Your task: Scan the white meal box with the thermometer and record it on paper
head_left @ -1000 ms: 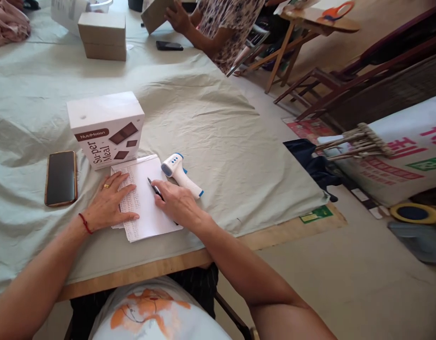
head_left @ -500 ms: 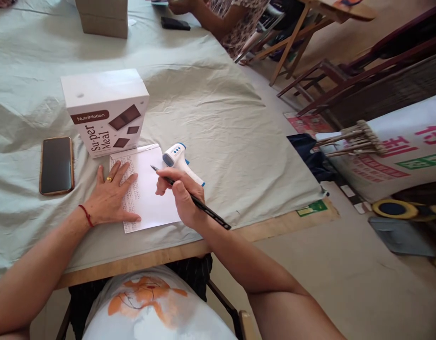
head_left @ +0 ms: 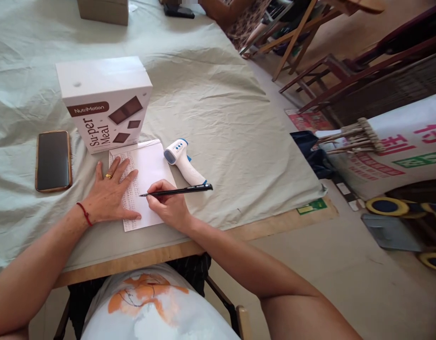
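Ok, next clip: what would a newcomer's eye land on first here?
Probably the white NutriMotion box, standing upright just beyond the paper. Next, the right hand holding a black pen over the paper, with the left hand spread on its left part. A white-and-blue thermometer gun lies beside it, on the right.

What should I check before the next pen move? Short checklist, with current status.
1. Paper steadied: ok, left hand spread flat on its left side.
2. Pen gripped: ok, in the right hand, tip pointing left.
3. Pen tip touching the paper: cannot tell, contact too fine to see.
4. Marked rows at left fully visible: not ok, left hand covers part of them.
5. Box upright: ok, standing by the paper's far edge.
6. Phone off the paper: ok, lies left of the box.
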The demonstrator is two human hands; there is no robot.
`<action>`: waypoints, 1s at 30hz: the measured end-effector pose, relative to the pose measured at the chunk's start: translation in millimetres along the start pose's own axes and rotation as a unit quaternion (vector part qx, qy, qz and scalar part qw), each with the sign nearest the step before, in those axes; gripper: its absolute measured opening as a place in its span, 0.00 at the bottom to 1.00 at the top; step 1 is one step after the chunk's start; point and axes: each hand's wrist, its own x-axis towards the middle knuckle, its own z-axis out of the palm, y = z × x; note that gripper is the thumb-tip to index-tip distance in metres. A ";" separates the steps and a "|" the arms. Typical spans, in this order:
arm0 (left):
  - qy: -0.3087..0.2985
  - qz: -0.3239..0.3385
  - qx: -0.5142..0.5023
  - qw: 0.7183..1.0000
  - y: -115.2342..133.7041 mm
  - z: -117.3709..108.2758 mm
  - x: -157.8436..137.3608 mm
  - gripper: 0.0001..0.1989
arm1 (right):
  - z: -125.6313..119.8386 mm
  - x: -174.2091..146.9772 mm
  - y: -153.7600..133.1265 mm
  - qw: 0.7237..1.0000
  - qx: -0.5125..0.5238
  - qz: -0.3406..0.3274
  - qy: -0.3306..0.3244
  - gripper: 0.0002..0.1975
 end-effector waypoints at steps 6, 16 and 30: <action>-0.017 -0.015 0.027 0.999 6.0 -7.6 -0.1 0.55 | 6.8 -8.0 8.8 0.994 -0.077 -0.081 -0.009 0.05; -0.037 -0.019 0.037 0.998 8.2 -9.5 0.1 0.57 | 4.2 -8.0 10.7 0.985 -0.115 -0.127 -0.025 0.07; -0.018 -0.007 0.028 0.999 6.1 -6.7 -0.1 0.56 | 2.6 -7.2 6.8 0.978 -0.136 -0.156 -0.035 0.07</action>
